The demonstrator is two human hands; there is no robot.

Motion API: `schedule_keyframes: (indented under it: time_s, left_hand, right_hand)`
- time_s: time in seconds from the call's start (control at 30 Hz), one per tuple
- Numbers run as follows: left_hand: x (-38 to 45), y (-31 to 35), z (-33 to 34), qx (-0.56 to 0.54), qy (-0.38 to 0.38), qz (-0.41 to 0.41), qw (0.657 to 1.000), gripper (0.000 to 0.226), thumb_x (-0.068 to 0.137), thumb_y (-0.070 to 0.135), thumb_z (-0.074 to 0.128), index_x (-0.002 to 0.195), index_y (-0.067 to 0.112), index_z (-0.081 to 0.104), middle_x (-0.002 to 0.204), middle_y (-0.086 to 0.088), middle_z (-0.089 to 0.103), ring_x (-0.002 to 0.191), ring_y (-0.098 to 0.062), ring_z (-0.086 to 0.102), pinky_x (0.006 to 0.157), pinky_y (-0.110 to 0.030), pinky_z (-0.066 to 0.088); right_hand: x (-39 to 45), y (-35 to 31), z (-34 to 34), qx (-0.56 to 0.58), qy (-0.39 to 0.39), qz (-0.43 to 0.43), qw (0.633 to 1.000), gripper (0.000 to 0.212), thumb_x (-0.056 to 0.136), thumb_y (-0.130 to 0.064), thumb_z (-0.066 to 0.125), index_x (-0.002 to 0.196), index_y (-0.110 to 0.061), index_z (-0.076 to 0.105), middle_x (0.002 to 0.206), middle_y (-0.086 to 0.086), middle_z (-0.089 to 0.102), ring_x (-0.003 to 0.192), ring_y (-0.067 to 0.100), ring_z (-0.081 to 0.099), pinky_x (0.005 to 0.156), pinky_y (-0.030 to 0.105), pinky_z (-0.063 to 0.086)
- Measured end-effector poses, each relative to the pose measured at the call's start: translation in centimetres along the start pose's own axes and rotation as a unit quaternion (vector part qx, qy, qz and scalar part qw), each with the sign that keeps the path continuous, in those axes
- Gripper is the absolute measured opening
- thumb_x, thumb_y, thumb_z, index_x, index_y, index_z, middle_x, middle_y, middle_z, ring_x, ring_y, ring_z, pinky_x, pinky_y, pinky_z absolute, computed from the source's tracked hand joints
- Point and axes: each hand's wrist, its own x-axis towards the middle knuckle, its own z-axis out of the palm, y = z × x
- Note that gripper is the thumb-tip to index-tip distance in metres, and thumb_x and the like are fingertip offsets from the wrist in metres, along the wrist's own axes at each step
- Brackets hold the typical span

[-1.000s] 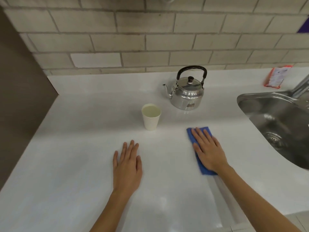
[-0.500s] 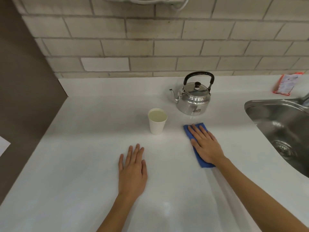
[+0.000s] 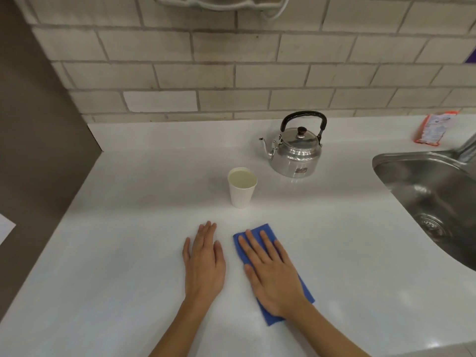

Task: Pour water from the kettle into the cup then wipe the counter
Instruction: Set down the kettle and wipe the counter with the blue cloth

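Note:
A metal kettle (image 3: 296, 153) with a black handle stands upright near the back of the white counter (image 3: 128, 228). In front and to its left stands a white paper cup (image 3: 241, 188), filled with water almost to the rim. My right hand (image 3: 270, 274) lies flat, fingers spread, pressing a folded blue cloth (image 3: 266, 231) onto the counter below the cup. My left hand (image 3: 204, 261) rests flat on the bare counter just left of the cloth, holding nothing.
A steel sink (image 3: 432, 202) is set into the counter at the right, with part of a tap (image 3: 467, 145) above it. An orange and white packet (image 3: 435, 128) leans by the tiled wall (image 3: 231, 73). A dark panel (image 3: 33, 124) borders the counter on the left.
My right hand has slid the blue cloth left and toward me, from in front of the kettle to below the cup. My left hand stays flat on the counter.

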Motion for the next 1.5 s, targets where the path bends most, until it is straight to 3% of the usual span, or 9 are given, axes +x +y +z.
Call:
schedule_keyframes:
  time_s: [0.17, 0.3, 0.4, 0.5, 0.67, 0.8, 1.0, 1.23, 1.5]
  left_hand:
    - [0.1, -0.1, -0.6, -0.206, 0.071, -0.046, 0.975, 0.04, 0.102, 0.011, 0.038, 0.14, 0.016, 0.047, 0.147, 0.0, 0.047, 0.138, -0.01, 0.038, 0.118, -0.036, 0.028]
    - [0.3, 0.8, -1.7, -0.366, 0.13, -0.148, 0.909, 0.03, 0.102, 0.019, 0.043, 0.127, 0.028, 0.057, 0.125, 0.015, 0.062, 0.122, -0.007, 0.055, 0.098, -0.014, 0.041]
    - [0.3, 1.9, -1.3, -0.23, 0.114, -0.101, 0.961, 0.035, 0.103, 0.022, 0.039, 0.136, 0.022, 0.05, 0.144, 0.006, 0.05, 0.14, -0.012, 0.037, 0.11, -0.017, 0.03]
    - [0.0, 3.4, 1.0, 0.058, 0.009, -0.081, 0.995, 0.056, 0.103, 0.033, 0.024, 0.153, 0.014, 0.006, 0.163, -0.006, -0.002, 0.151, -0.021, -0.008, 0.121, -0.04, 0.0]
    - [0.8, 2.6, 3.2, 0.183, -0.046, -0.038, 0.981, 0.06, 0.103, 0.037, 0.015, 0.151, 0.014, -0.013, 0.161, -0.003, -0.017, 0.148, -0.021, -0.016, 0.117, -0.052, -0.013]
    - [5.1, -1.4, 0.9, 0.217, -0.058, 0.036, 0.974, 0.06, 0.098, 0.04, 0.01, 0.154, 0.021, 0.001, 0.163, 0.007, 0.002, 0.151, -0.015, 0.001, 0.12, -0.049, 0.003]
    - [16.9, -4.6, -1.3, 0.224, -0.138, 0.034, 0.964, 0.055, 0.103, 0.04, 0.012, 0.153, 0.027, -0.004, 0.164, 0.009, -0.005, 0.15, -0.013, -0.005, 0.121, -0.048, 0.0]
    - [25.6, 1.6, 5.2, 0.229, -0.152, 0.07, 0.959, 0.055, 0.104, 0.037, 0.016, 0.154, 0.023, -0.005, 0.164, 0.007, -0.007, 0.151, -0.019, -0.007, 0.12, -0.053, -0.003]
    - [26.0, -0.4, 6.7, 0.259, -0.173, 0.242, 0.919, 0.053, 0.103, 0.041, 0.013, 0.152, 0.033, -0.007, 0.162, 0.017, 0.0, 0.15, -0.009, -0.002, 0.121, -0.044, 0.002]
  right_hand:
    - [5.2, -6.0, 0.8, -0.017, -0.018, -0.028, 0.999, 0.069, 0.103, -0.044, 0.029, 0.16, -0.026, -0.005, 0.168, -0.006, -0.011, 0.154, 0.026, -0.017, 0.124, 0.044, -0.015]
    - [8.8, -7.8, -0.5, 0.089, -0.081, -0.042, 0.992, 0.066, 0.105, -0.04, 0.036, 0.161, -0.023, 0.004, 0.169, -0.001, -0.008, 0.155, 0.024, -0.014, 0.124, 0.04, -0.007]
    - [7.8, -4.3, -3.0, 0.363, -0.029, 0.028, 0.931, 0.04, 0.105, -0.023, 0.046, 0.144, -0.017, 0.053, 0.158, 0.004, 0.042, 0.149, 0.02, 0.032, 0.118, 0.026, 0.022]
    - [6.4, 1.3, -3.9, 0.335, 0.164, 0.152, 0.915, 0.026, 0.096, -0.009, 0.056, 0.116, -0.013, 0.073, 0.13, 0.006, 0.067, 0.122, 0.025, 0.06, 0.1, 0.024, 0.04]
    - [9.0, 6.3, -3.7, 0.134, 0.112, 0.155, 0.972, 0.045, 0.104, -0.017, 0.044, 0.149, -0.018, 0.046, 0.161, 0.004, 0.036, 0.149, 0.022, 0.032, 0.115, 0.04, 0.027]
    - [10.9, 7.8, -3.1, 0.063, 0.098, 0.143, 0.983, 0.046, 0.105, -0.021, 0.04, 0.151, -0.025, 0.042, 0.162, -0.002, 0.036, 0.151, 0.018, 0.028, 0.115, 0.038, 0.024]
    - [11.5, 8.6, -1.9, 0.051, 0.115, 0.143, 0.982, 0.045, 0.102, -0.022, 0.046, 0.147, -0.029, 0.048, 0.157, -0.006, 0.044, 0.148, 0.018, 0.035, 0.112, 0.038, 0.027]
    - [11.6, 8.5, -1.6, 0.068, 0.106, 0.14, 0.982, 0.049, 0.104, -0.023, 0.04, 0.152, -0.034, 0.039, 0.162, -0.014, 0.032, 0.152, 0.016, 0.025, 0.117, 0.032, 0.019]
    - [11.6, 9.1, -1.7, 0.062, 0.106, 0.13, 0.984, 0.051, 0.101, -0.033, 0.03, 0.15, -0.038, 0.04, 0.16, -0.017, 0.034, 0.15, 0.013, 0.03, 0.114, 0.025, 0.02]
